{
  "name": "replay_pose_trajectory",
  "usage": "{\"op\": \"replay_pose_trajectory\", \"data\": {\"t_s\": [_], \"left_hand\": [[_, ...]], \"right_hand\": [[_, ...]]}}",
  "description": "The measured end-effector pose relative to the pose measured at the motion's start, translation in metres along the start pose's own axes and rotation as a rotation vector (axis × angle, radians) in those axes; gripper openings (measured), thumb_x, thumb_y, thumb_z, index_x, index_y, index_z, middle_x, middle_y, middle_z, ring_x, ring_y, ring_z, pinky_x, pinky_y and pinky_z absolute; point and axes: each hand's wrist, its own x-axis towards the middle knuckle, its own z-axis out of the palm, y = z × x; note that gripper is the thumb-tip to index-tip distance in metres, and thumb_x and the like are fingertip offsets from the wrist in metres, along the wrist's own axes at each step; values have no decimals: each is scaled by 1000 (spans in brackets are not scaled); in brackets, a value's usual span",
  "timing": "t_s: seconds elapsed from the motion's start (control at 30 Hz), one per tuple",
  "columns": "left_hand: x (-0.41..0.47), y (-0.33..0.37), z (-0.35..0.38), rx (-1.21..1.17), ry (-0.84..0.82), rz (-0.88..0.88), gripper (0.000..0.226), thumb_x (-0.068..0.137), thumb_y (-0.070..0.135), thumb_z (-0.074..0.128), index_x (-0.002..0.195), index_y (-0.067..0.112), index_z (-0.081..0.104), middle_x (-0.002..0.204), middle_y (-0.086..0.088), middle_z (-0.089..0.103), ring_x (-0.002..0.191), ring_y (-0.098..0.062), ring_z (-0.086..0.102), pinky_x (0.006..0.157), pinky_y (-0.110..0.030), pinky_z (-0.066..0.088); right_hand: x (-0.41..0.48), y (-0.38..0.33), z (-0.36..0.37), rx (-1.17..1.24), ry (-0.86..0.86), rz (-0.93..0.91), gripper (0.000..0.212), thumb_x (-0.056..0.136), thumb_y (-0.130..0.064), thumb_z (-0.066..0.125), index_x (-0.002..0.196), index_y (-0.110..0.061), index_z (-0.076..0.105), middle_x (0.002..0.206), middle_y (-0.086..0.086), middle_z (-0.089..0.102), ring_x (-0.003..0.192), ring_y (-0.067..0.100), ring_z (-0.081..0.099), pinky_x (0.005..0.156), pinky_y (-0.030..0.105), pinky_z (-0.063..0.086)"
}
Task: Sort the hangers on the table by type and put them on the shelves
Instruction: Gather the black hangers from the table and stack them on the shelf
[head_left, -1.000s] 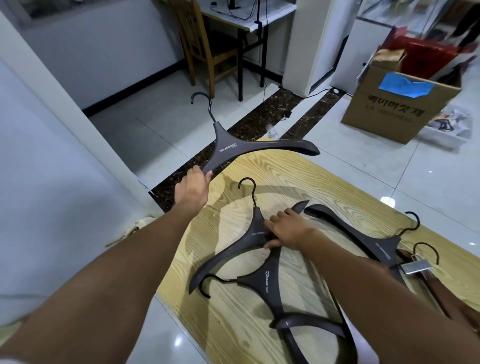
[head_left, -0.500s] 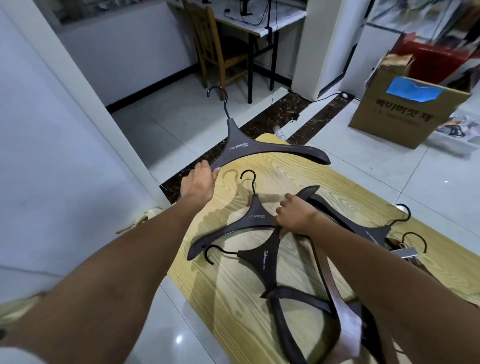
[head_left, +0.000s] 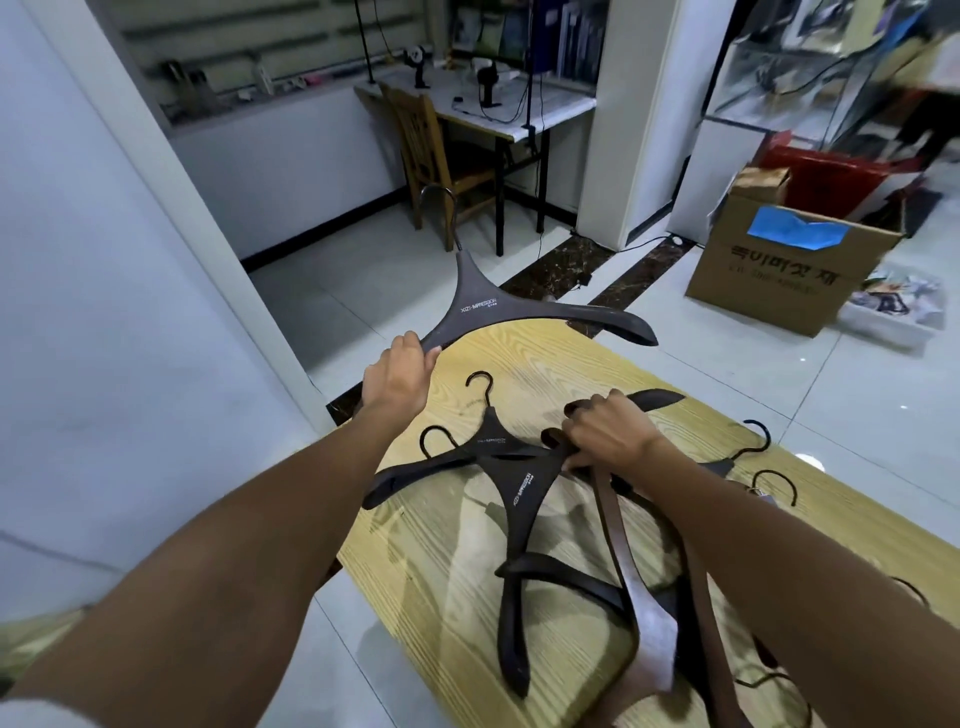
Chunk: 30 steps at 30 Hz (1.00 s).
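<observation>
A dark wide-shouldered wooden hanger (head_left: 498, 312) was clasped by the left hand (head_left: 397, 376), raised above the light wood-grain tabletop (head_left: 447, 561), while the right hand (head_left: 605, 434) was closed on several dark hangers (head_left: 524, 483).

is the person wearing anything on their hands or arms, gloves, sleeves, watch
No gloves: the left hand and right hand are bare, and both forearms are uncovered with no watch or bracelet showing. A pale edge at the bottom left corner may be a short sleeve, but too little shows to be sure.

One dark wide-shouldered hanger (head_left: 498, 312) is held aloft; similar hangers (head_left: 519, 488) lie overlapping on the table (head_left: 415, 571).
</observation>
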Motion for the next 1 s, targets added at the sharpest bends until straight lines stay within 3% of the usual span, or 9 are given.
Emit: {"op": "replay_pose_trajectory", "data": {"t_s": [0.13, 0.37, 0.63, 0.87, 1.0], "left_hand": [[-7, 11, -13, -1, 47, -4, 42, 102, 41, 28, 114, 5, 46, 119, -14, 54, 107, -35, 53, 76, -38, 33], [-18, 26, -49, -9, 139, -33, 41, 101, 42, 29, 113, 6, 46, 120, -15, 55, 107, -36, 55, 78, -40, 37], [-45, 16, -103, 38, 161, -95, 44, 99, 47, 33, 111, 7, 48, 117, -13, 57, 106, -34, 57, 76, -37, 36], [-105, -24, -131, 28, 184, -175, 49, 95, 55, 36, 106, 11, 53, 107, -10, 62, 97, -31, 61, 78, -37, 45], [-140, -63, -147, -8, 219, -270, 50, 95, 56, 39, 101, 10, 57, 101, -9, 66, 92, -31, 62, 78, -36, 46]], "right_hand": [[-19, 5, -7, 56, 101, 205, 60, 91, -65, 36, 113, -13, 56, 108, 6, 65, 96, 28, 61, 72, 35, 41], [-37, 0, -32, 203, 139, 452, 59, 95, -63, 24, 102, -13, 55, 90, 2, 67, 79, 23, 66, 56, 28, 33], [-60, -18, -46, 262, 205, 422, 65, 90, -71, 25, 109, -17, 55, 88, -1, 69, 78, 20, 67, 54, 27, 32], [-69, -54, -82, 291, 273, 312, 64, 83, -80, 22, 89, -20, 43, 68, -4, 50, 69, 18, 63, 45, 28, 24], [-55, -89, -114, 320, 302, 219, 62, 83, -80, 27, 91, -23, 49, 71, -3, 56, 72, 18, 65, 45, 26, 22]]}}
